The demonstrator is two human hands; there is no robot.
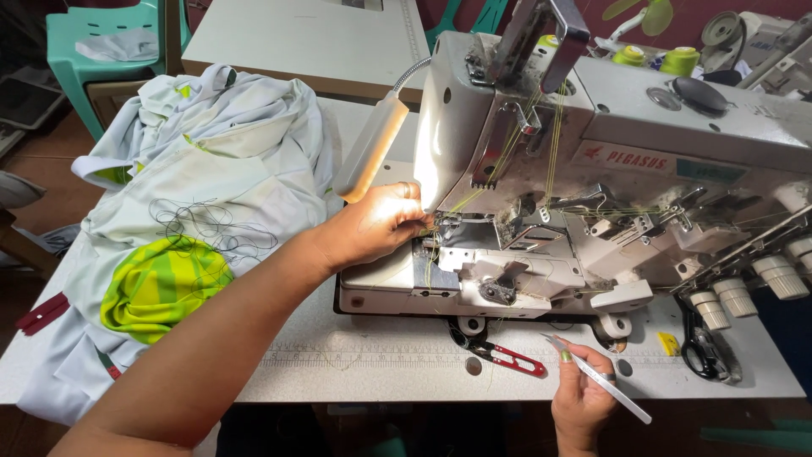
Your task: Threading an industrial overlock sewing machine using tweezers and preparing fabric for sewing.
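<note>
Industrial sewing machine point(592, 169), threading in progress. Left hand point(376, 224): fingers pinched at the needle area on yellow-green thread point(554, 127). Right hand point(582, 398): closed on white tweezers point(605, 381), resting near the table edge. No fabric under the foot; 1 garment pile point(194, 211) waits, well apart.

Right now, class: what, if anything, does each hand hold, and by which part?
The right hand grips white tweezers around their middle. The left hand reaches under the sewing machine head; whether it pinches thread cannot be told.
</note>
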